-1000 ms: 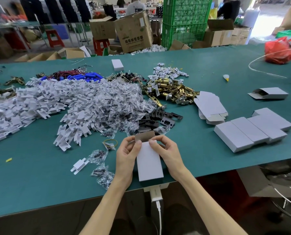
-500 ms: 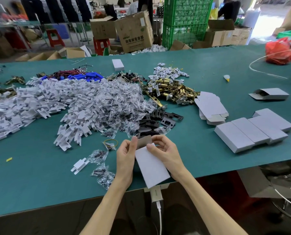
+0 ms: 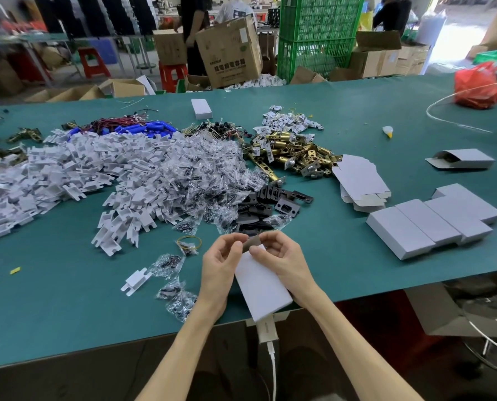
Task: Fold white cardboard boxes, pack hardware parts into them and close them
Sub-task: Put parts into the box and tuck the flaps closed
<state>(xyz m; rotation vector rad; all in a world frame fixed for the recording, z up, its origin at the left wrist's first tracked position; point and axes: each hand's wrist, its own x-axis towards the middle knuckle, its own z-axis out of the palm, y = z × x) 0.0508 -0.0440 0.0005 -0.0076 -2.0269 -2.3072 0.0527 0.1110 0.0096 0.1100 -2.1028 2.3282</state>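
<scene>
I see both hands at near edge of bench (image 3: 67, 314): left hand (image 3: 219, 266) and right hand (image 3: 282, 257) pinch far-end flap of white box (image 3: 260, 287), tilted, held just above bench. I judge this box mid-close. Row of closed boxes (image 3: 432, 221) at right looks done; flat blanks (image 3: 360, 180) and big piles of white plastic parts (image 3: 82, 175), brass latches (image 3: 293, 153) remain. Brown carton (image 3: 229, 50) print too blurred for me to read.

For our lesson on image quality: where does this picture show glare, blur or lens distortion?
Head view: daylight blows out the doorway at top right; the far background at top left is blurred; the wide lens bows the table edge; the white box in both hands stays sharp.
</scene>
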